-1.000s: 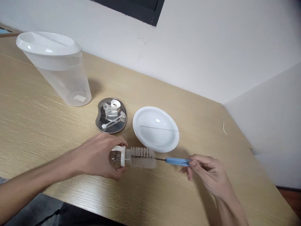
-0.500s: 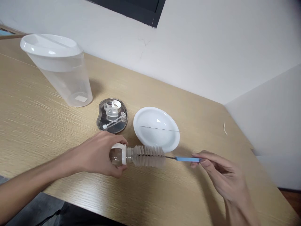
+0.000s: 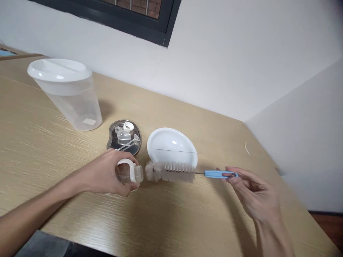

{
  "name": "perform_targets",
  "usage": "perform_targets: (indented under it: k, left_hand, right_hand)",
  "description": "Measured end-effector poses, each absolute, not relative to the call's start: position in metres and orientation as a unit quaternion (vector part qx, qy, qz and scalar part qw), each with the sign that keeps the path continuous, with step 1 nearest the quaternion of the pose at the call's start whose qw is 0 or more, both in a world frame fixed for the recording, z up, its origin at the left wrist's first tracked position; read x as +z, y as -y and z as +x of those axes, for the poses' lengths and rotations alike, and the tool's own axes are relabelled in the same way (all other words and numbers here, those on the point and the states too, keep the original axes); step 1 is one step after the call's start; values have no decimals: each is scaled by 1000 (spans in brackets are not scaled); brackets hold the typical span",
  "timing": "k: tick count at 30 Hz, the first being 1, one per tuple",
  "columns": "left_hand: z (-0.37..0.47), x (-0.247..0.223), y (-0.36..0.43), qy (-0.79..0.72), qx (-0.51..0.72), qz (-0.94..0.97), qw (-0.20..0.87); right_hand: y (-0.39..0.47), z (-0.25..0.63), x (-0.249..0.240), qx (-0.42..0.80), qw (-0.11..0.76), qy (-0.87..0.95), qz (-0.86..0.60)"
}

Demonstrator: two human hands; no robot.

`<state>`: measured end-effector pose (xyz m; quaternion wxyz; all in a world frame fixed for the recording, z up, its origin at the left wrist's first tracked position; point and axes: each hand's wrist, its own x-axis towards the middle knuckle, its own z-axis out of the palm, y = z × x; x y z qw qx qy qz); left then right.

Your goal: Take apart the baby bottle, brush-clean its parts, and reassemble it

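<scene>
My left hand (image 3: 107,173) wraps round a clear baby bottle (image 3: 138,174) with a white handle ring, tilted on its side, its open neck facing right. In my right hand (image 3: 253,191) the fingers pinch the blue handle of a bottle brush (image 3: 171,171). The bristle head lies just outside the bottle's mouth, apart from it by a small gap. Behind the brush stands a white oval bowl (image 3: 171,141) with a thin wire lying across it. Beyond my left hand, a kidney-shaped metal tray (image 3: 114,141) holds clear plastic bottle parts and a white ring (image 3: 128,126).
A tall frosted pitcher (image 3: 72,103) with a white lid stands at the back left of the wooden table (image 3: 166,217). A short pale strip (image 3: 247,147) lies at the right. The wall and a dark window frame (image 3: 150,28) rise behind the table.
The brush head has come out of the bottle's neck, with my right hand shifted slightly right and my left hand slightly left. The camera view has tilted upward a little.
</scene>
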<state>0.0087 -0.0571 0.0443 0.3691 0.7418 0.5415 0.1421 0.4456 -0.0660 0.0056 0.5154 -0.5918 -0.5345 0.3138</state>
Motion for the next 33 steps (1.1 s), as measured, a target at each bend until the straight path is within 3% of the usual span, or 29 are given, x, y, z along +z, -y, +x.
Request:
perform_targets:
  k: [6, 13, 19, 25, 33]
  left_hand:
    - [9, 46, 59, -532, 167, 739, 377]
    - [12, 56, 60, -495, 229, 744, 386]
    - [11, 51, 59, -457, 273, 701, 474]
    - [17, 45, 60, -479, 308, 664, 485]
    - [22, 44, 65, -485, 318, 654, 485]
  right_hand:
    - [56, 450, 8, 376, 607, 419, -561]
    - [37, 456, 1, 343, 686, 363, -530]
    - [28, 466, -11, 330, 698, 326, -545]
    - [23, 468, -17, 308, 710, 300, -558]
    - [24, 450, -23, 304, 632, 372, -608]
